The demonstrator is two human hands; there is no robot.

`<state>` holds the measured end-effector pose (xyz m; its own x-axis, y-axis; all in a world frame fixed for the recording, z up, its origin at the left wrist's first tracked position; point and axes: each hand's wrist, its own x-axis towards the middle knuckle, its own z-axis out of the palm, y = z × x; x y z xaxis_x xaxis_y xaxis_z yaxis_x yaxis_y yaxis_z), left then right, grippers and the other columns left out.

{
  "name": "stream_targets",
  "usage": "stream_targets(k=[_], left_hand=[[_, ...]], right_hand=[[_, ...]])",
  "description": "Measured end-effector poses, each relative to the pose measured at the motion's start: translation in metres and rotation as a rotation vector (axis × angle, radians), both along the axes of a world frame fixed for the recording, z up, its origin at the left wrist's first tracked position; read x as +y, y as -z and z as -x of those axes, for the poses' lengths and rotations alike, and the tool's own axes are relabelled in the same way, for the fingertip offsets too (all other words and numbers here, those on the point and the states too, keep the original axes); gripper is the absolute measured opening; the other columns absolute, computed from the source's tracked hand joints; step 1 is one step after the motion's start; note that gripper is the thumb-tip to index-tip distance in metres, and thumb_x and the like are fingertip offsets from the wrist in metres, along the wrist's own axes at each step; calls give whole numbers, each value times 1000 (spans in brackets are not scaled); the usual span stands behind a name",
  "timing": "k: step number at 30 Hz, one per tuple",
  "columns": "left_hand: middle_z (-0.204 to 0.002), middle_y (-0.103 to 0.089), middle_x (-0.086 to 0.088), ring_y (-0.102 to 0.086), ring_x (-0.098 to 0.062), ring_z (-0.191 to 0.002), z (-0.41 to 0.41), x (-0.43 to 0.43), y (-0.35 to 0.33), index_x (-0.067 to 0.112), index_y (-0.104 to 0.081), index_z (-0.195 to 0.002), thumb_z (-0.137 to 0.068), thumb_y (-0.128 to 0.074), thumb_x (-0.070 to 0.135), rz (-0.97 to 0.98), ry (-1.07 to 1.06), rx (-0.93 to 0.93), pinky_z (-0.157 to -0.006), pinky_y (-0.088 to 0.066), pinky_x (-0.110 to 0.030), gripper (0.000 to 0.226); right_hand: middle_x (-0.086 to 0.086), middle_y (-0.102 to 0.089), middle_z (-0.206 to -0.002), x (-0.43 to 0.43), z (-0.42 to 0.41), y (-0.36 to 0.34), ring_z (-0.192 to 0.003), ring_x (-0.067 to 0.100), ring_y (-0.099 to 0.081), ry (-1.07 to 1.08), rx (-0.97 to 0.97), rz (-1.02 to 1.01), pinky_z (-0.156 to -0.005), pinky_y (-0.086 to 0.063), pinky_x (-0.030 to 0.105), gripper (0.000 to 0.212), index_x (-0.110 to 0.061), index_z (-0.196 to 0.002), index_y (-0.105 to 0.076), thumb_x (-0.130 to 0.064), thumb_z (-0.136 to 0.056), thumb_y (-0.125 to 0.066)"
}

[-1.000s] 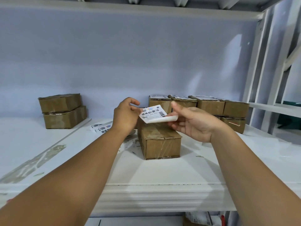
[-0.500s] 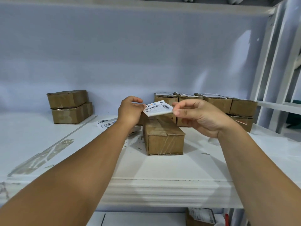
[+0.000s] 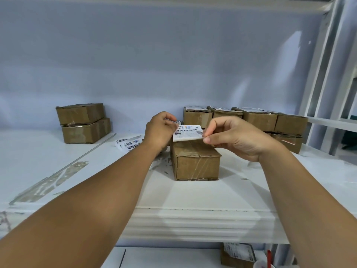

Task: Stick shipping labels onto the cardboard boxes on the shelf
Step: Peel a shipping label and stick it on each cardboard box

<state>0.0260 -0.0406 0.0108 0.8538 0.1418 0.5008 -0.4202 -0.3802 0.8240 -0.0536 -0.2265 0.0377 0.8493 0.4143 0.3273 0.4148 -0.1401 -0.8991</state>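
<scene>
Label (image 3: 187,132) dropped lower, hung just over box (image 3: 195,161) on shelf (image 3: 193,196). Left hand (image 3: 160,130), right hand (image 3: 233,138) each pinched one edge. Probably best: land one edge square, then smooth across.

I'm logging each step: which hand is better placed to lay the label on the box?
Probably the right hand: it pinches the label's corner directly above the middle box, while the left hand grips the other edge, off the box's left side.
</scene>
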Motion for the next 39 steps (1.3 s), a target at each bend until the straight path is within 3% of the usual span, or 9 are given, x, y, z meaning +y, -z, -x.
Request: stream_targets(k=[3,8,11,16,21,27,32,37,39], left_hand=[[-83,-70,3,-65,-17,-90,0,0,0,22,-60,-88,-87,-63,15,-1,-6,3,-77,-50,-29,7],[-91,-70,1,-63,-18,-88,3,0,0,25,-60,-87,-86,-63,19,-16,-42,27,-57,-43,-21,7],[-95,-69,0,-62,-18,-88,4,-1,1,25,-61,-89,-86,-64,21,-46,-53,46,-55,-40,-22,6],[-87,-69,4,-61,-15,-87,5,-1,-2,22,-64,-87,-86,-64,22,-72,-97,8,-61,-39,-22,1],[-84,-67,4,-59,-12,-83,4,-2,-1,18,-66,-90,-86,-65,21,-84,-94,1,-59,-39,-17,4],[-89,-69,0,-60,-15,-85,4,-4,-1,16,-66,-89,-87,-63,17,-70,-75,10,-64,-41,-22,4],[-89,-68,-2,-59,-14,-84,6,-4,-1,17,-64,-88,-88,-62,15,-80,-57,12,-67,-40,-22,3],[-89,-68,-1,-59,-14,-81,7,-4,-1,17,-63,-88,-88,-62,14,-70,-47,19,-67,-43,-24,3],[-89,-66,-1,-59,-15,-84,8,-4,-1,17,-63,-88,-88,-62,14,-82,-54,19,-69,-42,-24,3]], right_hand=[[1,-63,-69,-1,1,-1,-65,8,-59,-12,13,10,-66,-48,17,19,-8,-66,-63,10,-72,-66],[2,-64,-69,-1,-2,1,-67,12,-55,24,51,42,-67,-38,23,26,-12,-62,-65,11,-75,-65],[1,-64,-68,-1,-1,2,-64,10,-54,16,69,61,-62,-38,20,31,-14,-59,-66,12,-76,-65],[0,-65,-68,-2,-1,2,-66,10,-56,1,87,88,-69,-40,23,33,-15,-56,-68,12,-75,-65],[0,-64,-65,-3,-2,2,-61,7,-56,4,92,57,-61,-37,21,29,-12,-60,-64,12,-76,-63],[1,-61,-65,-4,-5,3,-65,12,-50,21,106,42,-61,-33,23,35,-15,-55,-65,14,-75,-62],[0,-64,-65,-3,-5,4,-65,11,-52,25,121,66,-64,-33,24,14,-14,-54,-67,0,-56,-68],[0,-64,-63,-6,-7,5,-65,11,-52,17,111,88,-66,-33,26,29,-14,-54,-68,12,-68,-67],[0,-64,-63,-5,-7,4,-65,13,-51,22,106,102,-65,-33,25,22,-15,-54,-68,6,-60,-70]])
